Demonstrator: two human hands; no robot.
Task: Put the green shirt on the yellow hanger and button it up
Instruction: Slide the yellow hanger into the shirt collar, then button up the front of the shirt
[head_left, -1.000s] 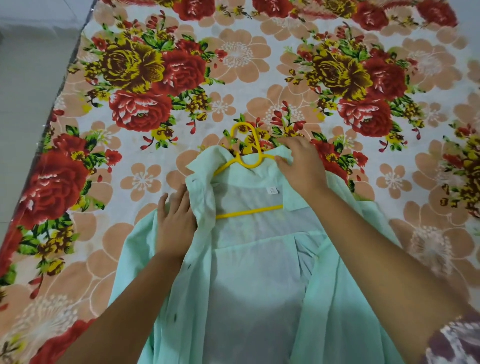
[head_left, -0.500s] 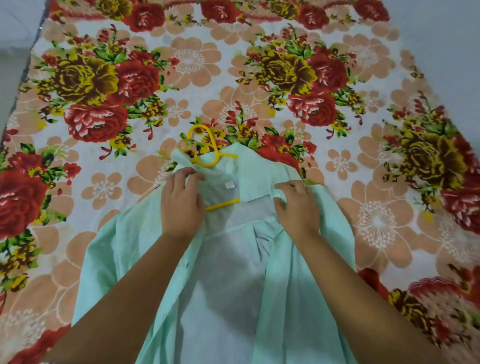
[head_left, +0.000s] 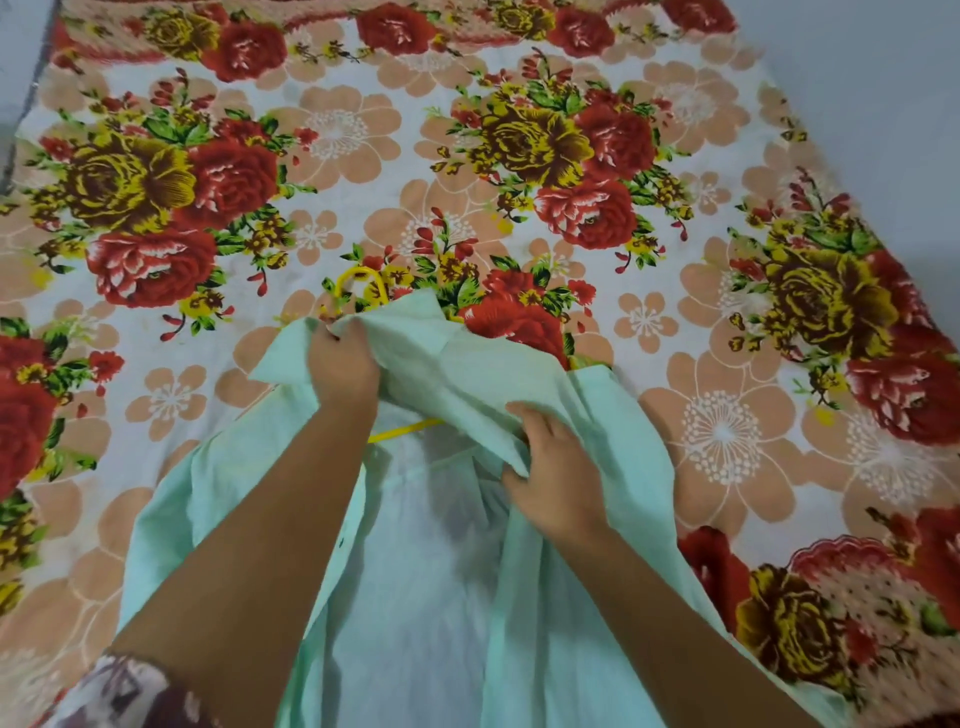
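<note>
Collar step: left hand (head_left: 343, 371) and right hand (head_left: 553, 480) both clamped on green shirt (head_left: 415, 597) over yellow hanger (head_left: 358, 283), frame centre. Next: align plackets, start buttoning.

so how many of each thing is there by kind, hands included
green shirt: 1
yellow hanger: 1
floral bedsheet: 1
hands: 2, left hand and right hand, both gripping shirt fabric
total: 5
</note>
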